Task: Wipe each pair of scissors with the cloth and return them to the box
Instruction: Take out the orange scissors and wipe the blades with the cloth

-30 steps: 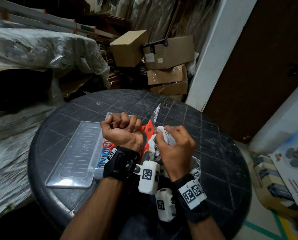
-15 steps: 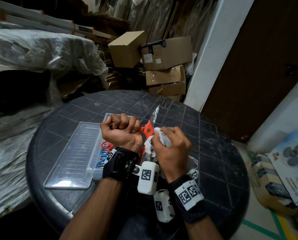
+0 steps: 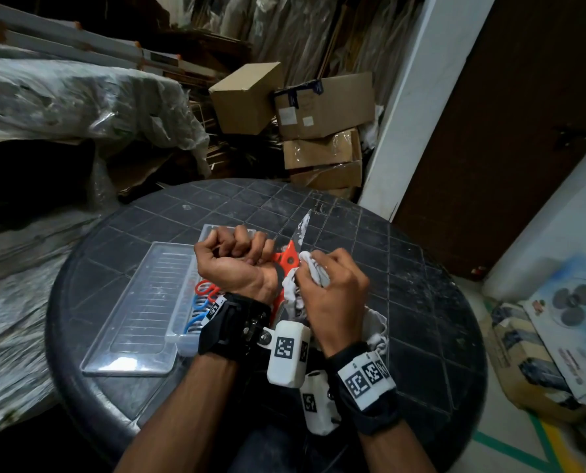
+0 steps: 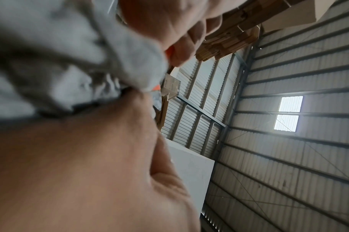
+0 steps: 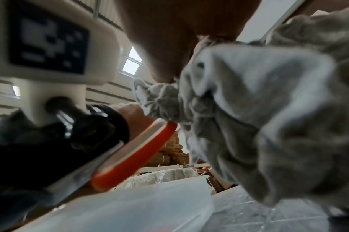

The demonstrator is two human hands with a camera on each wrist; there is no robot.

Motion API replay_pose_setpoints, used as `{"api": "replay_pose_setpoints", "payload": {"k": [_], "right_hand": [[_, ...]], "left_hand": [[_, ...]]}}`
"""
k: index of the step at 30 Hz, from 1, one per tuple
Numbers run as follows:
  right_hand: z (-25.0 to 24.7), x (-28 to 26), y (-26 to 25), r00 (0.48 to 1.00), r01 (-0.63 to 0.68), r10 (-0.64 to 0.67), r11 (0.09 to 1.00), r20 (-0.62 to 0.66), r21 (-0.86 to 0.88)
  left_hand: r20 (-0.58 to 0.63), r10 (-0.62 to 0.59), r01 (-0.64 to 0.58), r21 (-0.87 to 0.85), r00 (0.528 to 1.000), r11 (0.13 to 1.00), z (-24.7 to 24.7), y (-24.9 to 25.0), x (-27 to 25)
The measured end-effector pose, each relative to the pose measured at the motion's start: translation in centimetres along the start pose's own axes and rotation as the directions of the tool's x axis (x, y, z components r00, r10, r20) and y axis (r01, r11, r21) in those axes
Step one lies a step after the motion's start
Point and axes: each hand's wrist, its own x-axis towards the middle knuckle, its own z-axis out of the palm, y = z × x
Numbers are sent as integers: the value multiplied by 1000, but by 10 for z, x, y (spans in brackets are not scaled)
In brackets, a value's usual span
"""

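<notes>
**Wiping under way, orange scissors in hand**

While the orange scissors (image 3: 286, 259) are held above the table (image 3: 421, 302), blade tip pointing away, the left hand (image 3: 237, 264) is fisted round their handles. Right hand (image 3: 332, 295) has its fingers curled round the bunched white cloth (image 3: 313, 268), pressed against the blade near the pivot. Just left sits the clear box (image 3: 185, 336), holding red and blue scissors (image 3: 199, 302); whether those are wiped, cannot tell. Its lid (image 3: 141, 302) lies alongside. Judgement: this pair remains unfinished, return to box pending.

Scissors (image 3: 289, 257): glossy orange plastic handle, shiny metal blade. Cloth (image 3: 313, 273): soft, crumpled. Box (image 3: 182, 336): clear smooth plastic.
</notes>
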Motion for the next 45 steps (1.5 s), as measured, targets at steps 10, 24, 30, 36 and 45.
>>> {"api": "replay_pose_setpoints", "payload": {"k": [10, 24, 30, 36, 45], "right_hand": [[-9, 4, -2, 1000, 12, -12, 1000, -23, 11], [-5, -5, -5, 998, 10, -5, 997, -64, 71], [-6, 9, 8, 991, -94, 91, 995, -94, -19], [-13, -3, -2, 995, -9, 14, 999, -95, 47], [-10, 3, 11, 989, -81, 81, 997, -126, 1]], "left_hand": [[-5, -1, 1, -1, 1000, 1000, 3, -1, -1], [5, -28, 28, -7, 1000, 1000, 0, 3, 1], [9, -40, 40, 14, 999, 999, -2, 0, -2], [23, -41, 41, -12, 999, 999, -1, 1, 0], [42, -28, 28, 6, 999, 1000, -2, -3, -2]]}}
